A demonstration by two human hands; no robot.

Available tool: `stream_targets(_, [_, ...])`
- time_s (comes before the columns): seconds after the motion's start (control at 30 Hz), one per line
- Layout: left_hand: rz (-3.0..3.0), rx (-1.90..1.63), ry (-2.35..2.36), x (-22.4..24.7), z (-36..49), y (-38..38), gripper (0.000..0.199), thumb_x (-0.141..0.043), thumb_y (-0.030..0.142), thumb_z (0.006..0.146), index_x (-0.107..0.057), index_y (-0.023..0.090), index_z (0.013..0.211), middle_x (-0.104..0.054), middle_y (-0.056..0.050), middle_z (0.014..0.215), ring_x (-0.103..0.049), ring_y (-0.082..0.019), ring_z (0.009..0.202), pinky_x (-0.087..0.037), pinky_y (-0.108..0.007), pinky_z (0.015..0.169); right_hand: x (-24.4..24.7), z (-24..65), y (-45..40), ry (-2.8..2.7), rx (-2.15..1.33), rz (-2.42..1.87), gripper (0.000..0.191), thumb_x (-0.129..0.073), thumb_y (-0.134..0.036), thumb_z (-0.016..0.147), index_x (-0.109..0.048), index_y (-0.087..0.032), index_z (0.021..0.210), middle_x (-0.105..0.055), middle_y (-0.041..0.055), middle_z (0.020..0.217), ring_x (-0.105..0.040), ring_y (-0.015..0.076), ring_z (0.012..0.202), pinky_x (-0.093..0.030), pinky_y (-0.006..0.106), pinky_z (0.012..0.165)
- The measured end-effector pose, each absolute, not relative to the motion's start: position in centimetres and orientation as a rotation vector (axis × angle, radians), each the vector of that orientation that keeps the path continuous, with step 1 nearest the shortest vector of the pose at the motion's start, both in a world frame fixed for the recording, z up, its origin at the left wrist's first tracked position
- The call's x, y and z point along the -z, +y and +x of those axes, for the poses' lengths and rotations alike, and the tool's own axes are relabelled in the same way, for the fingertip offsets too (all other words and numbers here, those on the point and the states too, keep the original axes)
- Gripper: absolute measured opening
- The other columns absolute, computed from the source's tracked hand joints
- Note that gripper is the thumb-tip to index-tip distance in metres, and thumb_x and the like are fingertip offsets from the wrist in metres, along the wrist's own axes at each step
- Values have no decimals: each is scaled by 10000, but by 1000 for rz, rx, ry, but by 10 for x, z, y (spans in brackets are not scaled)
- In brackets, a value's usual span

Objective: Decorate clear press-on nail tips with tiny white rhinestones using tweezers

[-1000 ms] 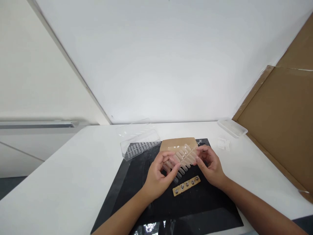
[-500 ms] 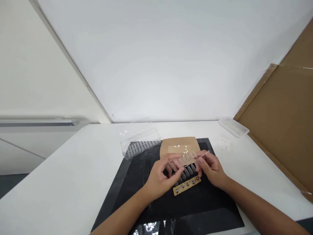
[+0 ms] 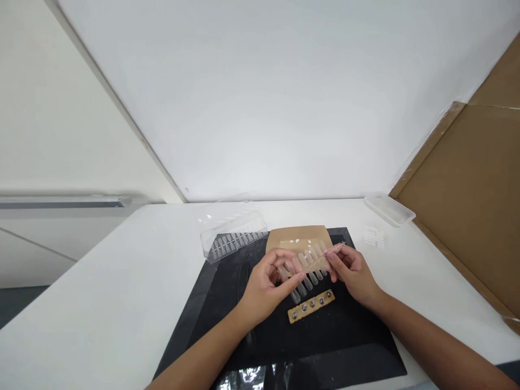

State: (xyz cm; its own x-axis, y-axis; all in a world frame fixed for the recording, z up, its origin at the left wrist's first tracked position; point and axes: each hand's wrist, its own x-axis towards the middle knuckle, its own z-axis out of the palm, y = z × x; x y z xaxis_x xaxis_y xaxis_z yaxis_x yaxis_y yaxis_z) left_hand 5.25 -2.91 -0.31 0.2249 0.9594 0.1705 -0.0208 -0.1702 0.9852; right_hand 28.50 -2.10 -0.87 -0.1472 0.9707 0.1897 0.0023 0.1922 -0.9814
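Both hands hold a clear plastic runner of false nail tips (image 3: 306, 268) above the black mat. My left hand (image 3: 266, 287) grips it from the near left, and its fingers hide part of the row. My right hand (image 3: 353, 273) pinches the runner's far right end. Below the tips lies a wooden strip with metal studs (image 3: 311, 306), apart from them. Behind my hands is a kraft card (image 3: 298, 235) with small white bits on it (image 3: 303, 241).
The black mat (image 3: 325, 346) lies on a white table (image 3: 101, 287). A clear box of nail tips (image 3: 233, 237) sits at its far left corner. Further right are a white plastic tray (image 3: 389, 210), a small translucent sheet (image 3: 374, 237), and upright cardboard (image 3: 450, 189).
The runner has risen from just above the studded strip, leaving a gap over it. My left hand has shifted its grip along the row, and my right hand stays at the far end.
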Motion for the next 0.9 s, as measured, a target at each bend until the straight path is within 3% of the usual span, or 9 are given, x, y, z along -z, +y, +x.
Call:
stream_targets(0.17, [1318,-1175,994,2,53,-28,459,-849,415,827,-621,169,1141,-670,14,809,-575,-86,543,-531,-214,495,8,286,-19,-1424,-1122,-1015,402,-697,-607,943,-691,-205,929,-707,31,829,-628,146,637,-557,309,655])
stream_targets(0.37, [1398,-1263,1065,1,54,-25,301,-828,416,847,-702,147,892,-706,-14,794,-599,-80,566,-548,-198,527,7,289,-15,-1419,-1125,-934,310,-793,-523,888,-756,-222,953,-711,34,940,-669,148,724,-583,318,725])
stream_targets(0.47, [1409,-1293,1106,2,53,-24,298,-818,425,857,-711,151,904,-725,-21,803,-614,-88,562,-562,-204,529,6,290,-16,-1426,-1163,-925,291,-800,-503,888,-767,-222,955,-710,23,884,-671,149,720,-580,321,731])
stream_targets(0.57, [1417,-1297,1091,5,52,-23,316,-806,442,868,-708,150,939,-739,-32,845,-616,-88,557,-570,-216,538,7,291,-18,-1396,-1197,-972,324,-803,-520,880,-763,-211,970,-704,14,810,-652,145,680,-557,303,670])
stream_targets(0.7, [1416,-1298,1088,7,52,-24,353,-784,487,881,-699,151,949,-742,-52,878,-618,-102,580,-550,-219,526,11,290,-18,-1332,-1261,-1048,410,-796,-576,865,-745,-191,996,-698,14,709,-567,126,574,-423,245,487])
stream_targets(0.9, [1465,-1218,1093,0,54,-30,336,-721,499,930,-675,167,964,-754,-49,843,-584,-91,521,-517,-206,472,10,292,-18,-1304,-1270,-1055,406,-805,-577,853,-730,-197,973,-690,7,671,-573,128,558,-369,231,451])
